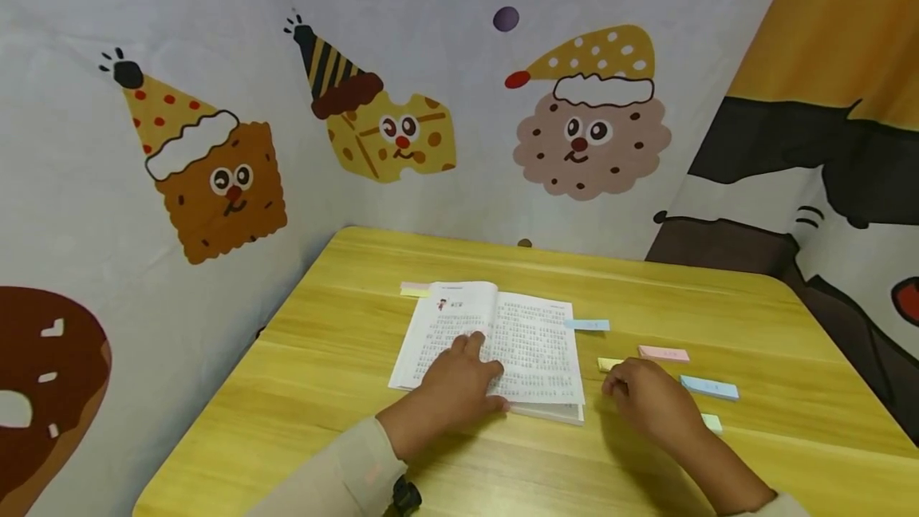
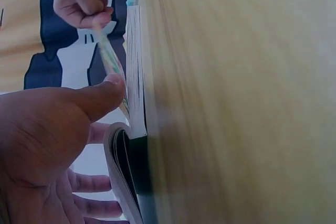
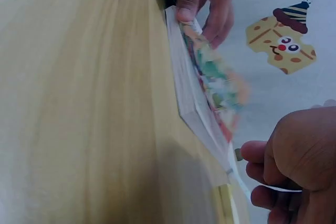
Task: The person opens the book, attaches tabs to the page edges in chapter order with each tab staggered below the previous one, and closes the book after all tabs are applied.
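Note:
An open book (image 1: 537, 341) lies on the wooden table. My left hand (image 1: 459, 373) rests on it near the lower middle, fingers spread over the left page and thumb pressing the right page's lower edge. In the right wrist view the right-hand page (image 3: 212, 80) bows up off the stack, its colourful underside blurred. To the right of the book is my right hand (image 1: 649, 397), fingers curled in with thumb against forefinger. Nothing shows in its grip, and a gap separates it from the page's edge. A yellow sticky-note pad (image 1: 610, 364) sits partly hidden behind its fingers.
Right of the book lie pink (image 1: 664, 353), blue (image 1: 709, 387) and pale green (image 1: 711, 423) sticky-note pads, the green partly under my wrist. A blue tab (image 1: 590, 325) juts from the right page, and yellow and pink tabs (image 1: 415, 291) from the top left. A cartoon-printed cloth (image 1: 467, 214) hangs behind the table.

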